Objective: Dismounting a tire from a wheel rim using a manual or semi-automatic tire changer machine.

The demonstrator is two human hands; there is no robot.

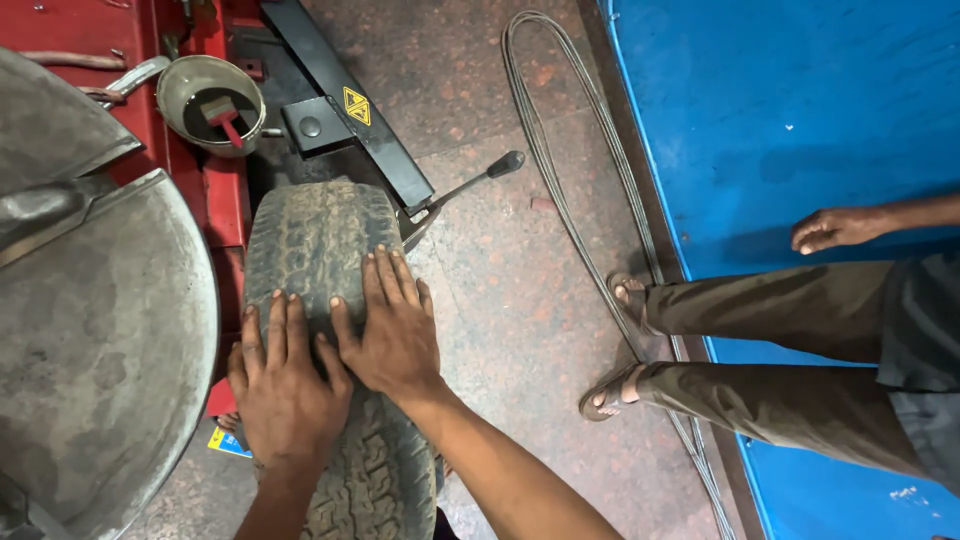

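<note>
One tyre, two hands (both flat on it), one bowl, one lever.

Speckled stone floor; worn tyre standing on it, looped cable, sandalled feet

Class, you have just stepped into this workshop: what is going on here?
A person stands a worn tyre upright on the stone floor and presses both palms flat on its tread, left hand beside right hand. The tyre sits against a red tyre-changing machine with a round metal turntable. A pot with a brush sits on the machine. Another person in sandals stands nearby by a blue wall.
</note>
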